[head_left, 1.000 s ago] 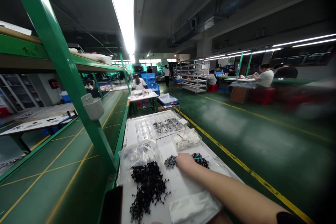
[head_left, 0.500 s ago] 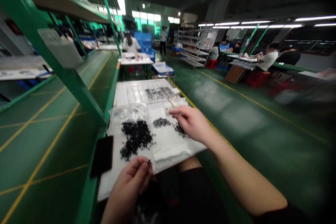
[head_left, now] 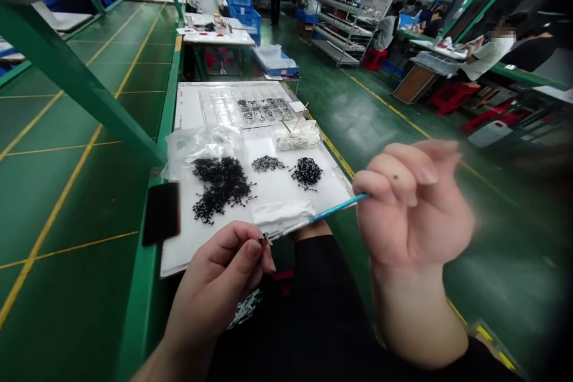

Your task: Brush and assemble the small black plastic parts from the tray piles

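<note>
At the near edge of the white board, my left hand (head_left: 228,268) pinches a small black part (head_left: 265,238) between thumb and fingertips. Raised to the right, my right hand (head_left: 412,203) has its fingers curled round the end of a thin blue-handled tool (head_left: 338,208). The tool's pale, silvery front end reaches the black part; its exact tip is too small to make out. Beyond my left hand lies a large heap of black parts (head_left: 221,185). Further right are a little pile of silvery pieces (head_left: 267,163) and a round pile of black pieces (head_left: 307,172).
A folded white cloth (head_left: 283,212) lies near the board's front edge. Wooden sticks (head_left: 301,116) stick out of a white wrapped block (head_left: 298,135). A clear plastic bag (head_left: 206,144), a dark phone (head_left: 162,213) and a compartment tray (head_left: 219,104) are around. A green post (head_left: 85,80) slants at left.
My right hand has come from over the board, by the piles, to the right and nearer me, now with the blue-handled tool at the black part. My left hand keeps its pinch. The view has tilted down.
</note>
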Tool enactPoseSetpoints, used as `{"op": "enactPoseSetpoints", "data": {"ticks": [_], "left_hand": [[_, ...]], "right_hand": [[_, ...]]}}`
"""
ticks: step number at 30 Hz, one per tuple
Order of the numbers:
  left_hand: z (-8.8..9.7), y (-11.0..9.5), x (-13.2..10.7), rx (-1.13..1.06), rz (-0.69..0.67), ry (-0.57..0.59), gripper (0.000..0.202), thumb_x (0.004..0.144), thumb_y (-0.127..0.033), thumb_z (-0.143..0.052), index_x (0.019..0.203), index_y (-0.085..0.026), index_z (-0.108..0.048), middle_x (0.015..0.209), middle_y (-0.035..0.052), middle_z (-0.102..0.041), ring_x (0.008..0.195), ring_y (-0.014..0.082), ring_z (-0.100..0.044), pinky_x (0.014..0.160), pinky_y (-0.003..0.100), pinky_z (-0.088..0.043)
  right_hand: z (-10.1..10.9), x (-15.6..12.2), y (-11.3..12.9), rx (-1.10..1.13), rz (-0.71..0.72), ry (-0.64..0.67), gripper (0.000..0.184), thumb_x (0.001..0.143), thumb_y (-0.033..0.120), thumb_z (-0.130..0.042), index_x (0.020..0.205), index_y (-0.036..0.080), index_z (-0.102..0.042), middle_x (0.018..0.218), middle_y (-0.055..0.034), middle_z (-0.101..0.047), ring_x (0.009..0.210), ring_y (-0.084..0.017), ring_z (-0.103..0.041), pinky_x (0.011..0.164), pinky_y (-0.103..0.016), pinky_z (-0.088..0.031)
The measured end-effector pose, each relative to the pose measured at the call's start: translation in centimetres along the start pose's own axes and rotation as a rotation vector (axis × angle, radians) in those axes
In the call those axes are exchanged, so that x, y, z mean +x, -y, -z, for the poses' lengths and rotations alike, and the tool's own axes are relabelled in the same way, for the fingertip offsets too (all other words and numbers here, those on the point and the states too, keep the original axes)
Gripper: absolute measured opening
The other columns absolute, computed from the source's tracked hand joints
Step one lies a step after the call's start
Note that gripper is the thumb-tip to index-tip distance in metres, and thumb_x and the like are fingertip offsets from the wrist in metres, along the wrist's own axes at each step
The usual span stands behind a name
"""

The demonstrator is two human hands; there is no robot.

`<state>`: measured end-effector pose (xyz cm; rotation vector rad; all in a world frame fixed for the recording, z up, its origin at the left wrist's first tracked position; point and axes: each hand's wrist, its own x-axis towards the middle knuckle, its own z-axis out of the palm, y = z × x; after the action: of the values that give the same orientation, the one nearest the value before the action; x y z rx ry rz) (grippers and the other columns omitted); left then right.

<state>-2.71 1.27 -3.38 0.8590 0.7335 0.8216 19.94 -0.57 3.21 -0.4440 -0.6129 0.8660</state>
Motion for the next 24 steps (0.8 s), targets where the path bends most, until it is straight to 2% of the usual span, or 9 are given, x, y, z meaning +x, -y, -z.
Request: {"op": "enactPoseSetpoints", "data": {"ticks": [9,14,18,21,24], "left_hand": [[-0.4,0.1,-0.6,0.004,-0.013,0.029,0.013,0.100,-0.035,-0.075,0.093,-0.025,-0.073,0.072,0.0002,-0.072,0.057,0.0061,-0.047,0.052,0.014,-0.032],[-0.5,-0.1,-0.8,0.019,-0.012,0.034,0.011,0.101,-0.035,-0.074,0.094,-0.026,-0.073,0.073,-0.0011,-0.072,0.057,0.0058,-0.047,0.053,0.013,-0.033],[-0.3,0.0,-1.0,0.031,0.003,0.027,0.010,0.100,-0.036,-0.075,0.095,-0.027,-0.073,0.073,-0.0019,-0.072,0.058,0.0059,-0.049,0.052,0.013,-0.033],[-0.1,-0.1,-1.2,0.043,-0.004,0.029,0.010,0.100,-0.037,-0.075,0.096,-0.028,-0.073,0.074,-0.0022,-0.072,0.058,0.0062,-0.049,0.052,0.013,-0.034],[0.0,-0.2,-1.3,0.094,-0.050,0.023,0.011,0.102,-0.037,-0.073,0.096,-0.028,-0.072,0.075,-0.0029,-0.073,0.059,0.0067,-0.050,0.054,0.014,-0.036]], "right_hand": [[1.4,0.6,-0.5,-0.069,-0.011,0.081,0.017,0.102,0.031,-0.062,0.092,0.031,-0.076,0.072,0.0011,-0.035,0.057,-0.016,-0.010,0.049,-0.032,-0.025],[1.8,0.4,-0.8,-0.093,-0.021,0.119,0.023,0.106,0.031,-0.056,0.095,0.031,-0.076,0.072,0.0010,-0.038,0.055,-0.015,-0.013,0.049,-0.032,-0.027],[1.9,0.8,-0.5,-0.039,-0.024,0.141,0.014,0.103,0.027,-0.063,0.096,0.030,-0.075,0.072,0.0023,-0.040,0.053,-0.013,-0.019,0.048,-0.029,-0.031],[1.7,1.3,0.9,-0.002,0.033,0.152,0.011,0.103,0.025,-0.066,0.097,0.025,-0.075,0.074,0.0022,-0.046,0.053,-0.009,-0.027,0.049,-0.026,-0.036],[0.8,1.0,2.4,-0.167,0.173,0.144,0.015,0.105,0.025,-0.065,0.098,0.022,-0.078,0.081,0.0009,-0.054,0.051,-0.006,-0.032,0.052,-0.027,-0.041]]}}
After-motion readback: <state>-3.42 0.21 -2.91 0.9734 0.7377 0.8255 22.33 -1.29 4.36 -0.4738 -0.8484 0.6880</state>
